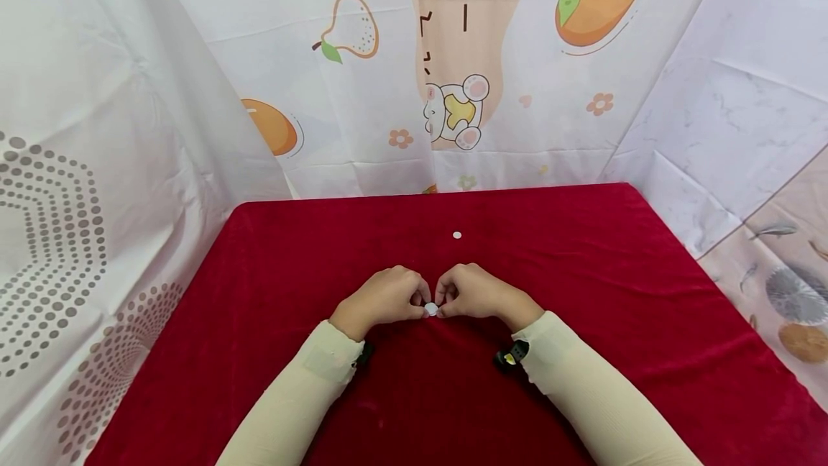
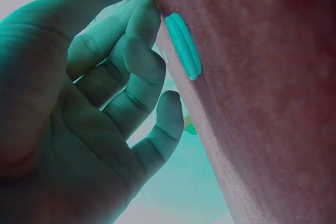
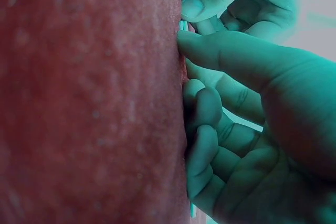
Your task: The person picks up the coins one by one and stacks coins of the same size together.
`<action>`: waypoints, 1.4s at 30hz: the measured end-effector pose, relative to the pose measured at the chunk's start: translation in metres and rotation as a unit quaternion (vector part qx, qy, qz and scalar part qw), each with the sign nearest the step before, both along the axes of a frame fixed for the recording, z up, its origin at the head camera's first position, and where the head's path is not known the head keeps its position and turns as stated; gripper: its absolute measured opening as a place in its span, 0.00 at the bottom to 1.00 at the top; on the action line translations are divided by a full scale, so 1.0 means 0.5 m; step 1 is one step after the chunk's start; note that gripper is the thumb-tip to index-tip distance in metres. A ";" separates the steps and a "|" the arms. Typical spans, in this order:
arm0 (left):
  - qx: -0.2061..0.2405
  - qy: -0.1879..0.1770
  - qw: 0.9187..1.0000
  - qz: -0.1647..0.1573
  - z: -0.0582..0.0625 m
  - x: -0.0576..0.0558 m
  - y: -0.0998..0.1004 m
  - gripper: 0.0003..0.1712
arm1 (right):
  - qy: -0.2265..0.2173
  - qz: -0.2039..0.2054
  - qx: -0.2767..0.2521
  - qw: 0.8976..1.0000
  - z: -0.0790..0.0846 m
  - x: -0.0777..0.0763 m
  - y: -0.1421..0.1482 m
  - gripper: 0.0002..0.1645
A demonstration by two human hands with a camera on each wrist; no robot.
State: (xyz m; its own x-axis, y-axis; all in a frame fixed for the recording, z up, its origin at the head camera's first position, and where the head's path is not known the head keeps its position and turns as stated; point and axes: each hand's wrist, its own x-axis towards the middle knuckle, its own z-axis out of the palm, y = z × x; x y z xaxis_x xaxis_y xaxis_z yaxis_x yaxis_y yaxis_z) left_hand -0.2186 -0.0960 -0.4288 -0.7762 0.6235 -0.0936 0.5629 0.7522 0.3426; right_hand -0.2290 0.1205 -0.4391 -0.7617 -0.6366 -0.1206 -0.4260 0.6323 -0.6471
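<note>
A small round white disc (image 1: 431,308) lies at the middle of the red-covered table, with both hands meeting at it. My left hand (image 1: 391,295) pinches its left edge between thumb and curled fingers. From the opposite side my right hand (image 1: 477,292) pinches the right edge. Seen edge-on in the right wrist view, the disc (image 3: 183,25) sits between the two thumbs. Beside the left fingers, in the left wrist view, stands another disc-like piece (image 2: 184,46) showing two layers at its edge; the left hand hides that spot from the head camera.
Farther back on the red cloth (image 1: 323,243) lies a loose white disc (image 1: 457,235). A printed curtain (image 1: 362,92) hangs behind the table's back edge, and white drapes (image 1: 129,128) stand along the left side. Black wrist devices (image 1: 512,356) show at the cuffs.
</note>
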 end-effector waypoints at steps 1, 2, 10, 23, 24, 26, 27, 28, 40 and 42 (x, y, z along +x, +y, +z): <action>0.000 -0.001 1.000 -0.001 0.000 0.000 0.000 0.04 | -0.001 0.000 -0.001 1.000 0.000 0.000 0.000 0.07; 0.001 -0.002 1.000 -0.001 0.000 0.001 0.000 0.04 | -0.001 0.000 -0.001 1.000 0.000 0.001 0.000 0.07; 0.004 -0.004 1.000 -0.009 0.002 0.003 0.000 0.03 | -0.001 -0.001 -0.003 1.000 -0.001 -0.001 -0.002 0.07; 0.008 -0.012 1.000 -0.015 -0.002 -0.001 0.000 0.03 | -0.016 0.007 -0.008 1.000 0.004 -0.003 0.006 0.04; 0.009 -0.013 1.000 -0.015 -0.002 -0.001 0.000 0.02 | -0.014 0.008 -0.008 1.000 0.005 -0.003 0.007 0.04; 0.010 -0.014 1.000 -0.014 -0.002 -0.001 0.001 0.02 | -0.009 0.009 -0.007 1.000 0.006 -0.005 0.009 0.04; 0.010 -0.015 1.000 -0.013 -0.002 -0.001 0.002 0.02 | -0.007 0.008 -0.006 1.000 0.006 -0.005 0.011 0.04; 0.011 -0.017 1.000 -0.011 -0.001 -0.001 0.002 0.02 | -0.004 0.008 -0.006 1.000 0.007 -0.006 0.012 0.04; 0.006 -0.033 0.999 0.013 0.003 0.004 0.004 0.04 | 0.043 -0.036 0.013 0.998 0.008 -0.027 0.041 0.11; 0.005 -0.036 0.999 0.016 0.004 0.004 0.004 0.04 | 0.048 -0.044 0.015 0.998 0.007 -0.032 0.046 0.14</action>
